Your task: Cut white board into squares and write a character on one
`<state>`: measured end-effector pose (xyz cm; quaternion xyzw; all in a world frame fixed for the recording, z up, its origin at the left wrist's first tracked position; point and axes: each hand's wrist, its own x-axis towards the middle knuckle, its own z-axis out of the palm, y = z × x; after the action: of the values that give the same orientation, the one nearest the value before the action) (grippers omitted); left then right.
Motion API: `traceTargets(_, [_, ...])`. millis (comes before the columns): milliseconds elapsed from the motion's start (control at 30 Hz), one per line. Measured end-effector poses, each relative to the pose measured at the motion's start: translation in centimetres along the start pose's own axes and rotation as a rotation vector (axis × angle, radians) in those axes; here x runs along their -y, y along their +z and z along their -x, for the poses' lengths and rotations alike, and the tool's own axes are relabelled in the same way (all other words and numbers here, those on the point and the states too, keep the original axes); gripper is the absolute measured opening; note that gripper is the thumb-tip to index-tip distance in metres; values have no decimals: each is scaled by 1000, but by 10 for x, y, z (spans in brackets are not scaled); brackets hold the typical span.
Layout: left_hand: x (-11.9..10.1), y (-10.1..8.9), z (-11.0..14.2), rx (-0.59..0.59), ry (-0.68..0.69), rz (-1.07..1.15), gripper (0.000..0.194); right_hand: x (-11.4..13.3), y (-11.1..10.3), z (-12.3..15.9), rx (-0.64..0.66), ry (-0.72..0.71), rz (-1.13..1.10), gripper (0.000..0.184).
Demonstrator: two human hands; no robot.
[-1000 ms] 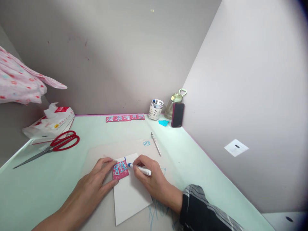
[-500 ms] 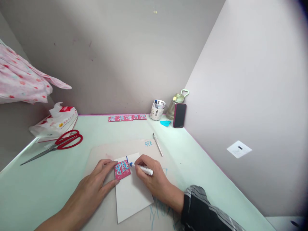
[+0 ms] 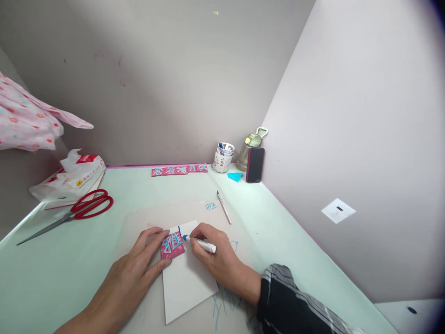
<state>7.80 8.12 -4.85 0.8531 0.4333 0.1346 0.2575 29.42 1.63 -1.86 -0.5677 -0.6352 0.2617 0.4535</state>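
Observation:
My right hand [image 3: 217,248] is closed round a white marker [image 3: 206,246] with a blue tip. The tip meets the white board [image 3: 190,290] close to the right edge of a pink square card [image 3: 173,253] with a light-blue character on it. Above the card's upper right corner runs a short blue line [image 3: 179,230] on the board. The thumb and fingers of my left hand [image 3: 139,262] rest on the card's left corners and hold it against the board. The board lies tilted on a translucent mat [image 3: 139,220].
A craft knife [image 3: 224,208] lies beyond my right hand. Red-handled scissors [image 3: 83,208] and a tissue pack [image 3: 74,174] are at the left. Along the back are pink character cards [image 3: 170,171], a pen cup [image 3: 222,160], a blue scrap [image 3: 235,176], a bottle [image 3: 243,155] and a phone [image 3: 255,165].
The view has shifted slightly to the right, so everything sits a little further left. The marker tip stays close beside the card's right edge, and both hands keep their hold.

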Motion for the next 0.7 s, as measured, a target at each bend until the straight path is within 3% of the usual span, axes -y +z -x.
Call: traceTargets(700, [-12, -7, -4, 57, 36, -27, 39, 1, 1, 1, 4, -37, 43, 9])
